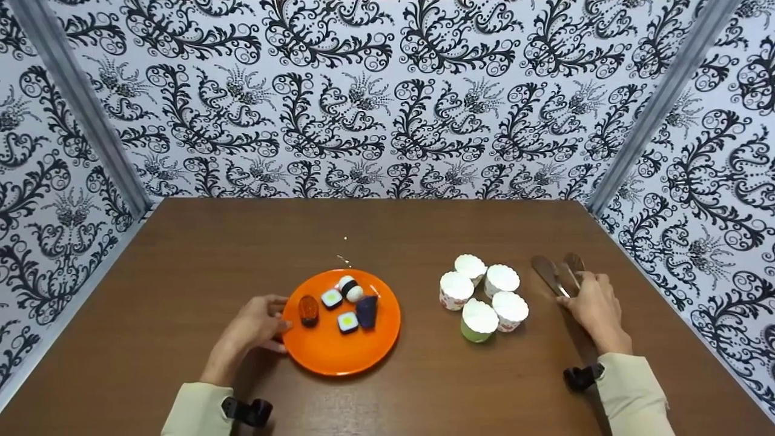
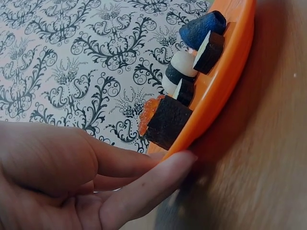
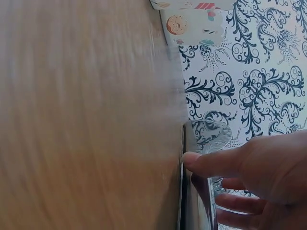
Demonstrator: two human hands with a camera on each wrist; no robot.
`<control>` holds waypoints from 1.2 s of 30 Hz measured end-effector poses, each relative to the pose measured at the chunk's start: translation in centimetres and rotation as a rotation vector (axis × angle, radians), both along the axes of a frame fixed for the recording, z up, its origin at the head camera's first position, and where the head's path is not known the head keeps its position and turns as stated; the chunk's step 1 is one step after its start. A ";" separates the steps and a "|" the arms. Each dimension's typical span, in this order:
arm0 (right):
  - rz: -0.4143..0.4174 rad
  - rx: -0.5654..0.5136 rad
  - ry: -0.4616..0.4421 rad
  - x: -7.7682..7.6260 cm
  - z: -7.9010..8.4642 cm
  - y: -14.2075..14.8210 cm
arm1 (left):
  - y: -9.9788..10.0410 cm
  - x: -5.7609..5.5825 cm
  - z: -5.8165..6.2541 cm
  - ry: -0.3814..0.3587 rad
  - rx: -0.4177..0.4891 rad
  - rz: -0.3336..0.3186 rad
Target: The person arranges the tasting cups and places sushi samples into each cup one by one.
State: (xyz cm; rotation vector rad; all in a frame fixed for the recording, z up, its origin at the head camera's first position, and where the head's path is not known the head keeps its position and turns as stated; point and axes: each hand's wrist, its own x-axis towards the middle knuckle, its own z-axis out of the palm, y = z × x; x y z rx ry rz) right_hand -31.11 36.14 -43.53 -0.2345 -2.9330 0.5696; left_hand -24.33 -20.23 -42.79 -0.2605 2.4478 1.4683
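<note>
Left hand [image 1: 257,324] pinches round, glossy orange plate [image 1: 330,358]; right hand [image 1: 596,306] grips shiny metal tongs [image 1: 548,271].
Plate, left of centre on brown wood-look table [image 1: 418,393], bears five small sushi-shaped pieces [image 1: 348,322]; looks stiff, slick: hold rim, keep level. Five white-lined paper cups [image 1: 501,284] midway, likely crushable. Tongs, far right, seem springy; hold mid-arm.
</note>
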 end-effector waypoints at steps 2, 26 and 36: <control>-0.006 -0.010 0.005 0.0 0.0 0.1 | 0.0 0.0 -0.1 -0.002 0.011 -0.009; 0.007 0.007 -0.144 0.8 1.0 1.0 | -0.5 0.0 -0.6 -0.034 0.030 -0.008; -0.031 -0.038 -0.128 1.3 0.6 1.4 | -0.3 -0.2 -0.7 -0.030 0.071 -0.010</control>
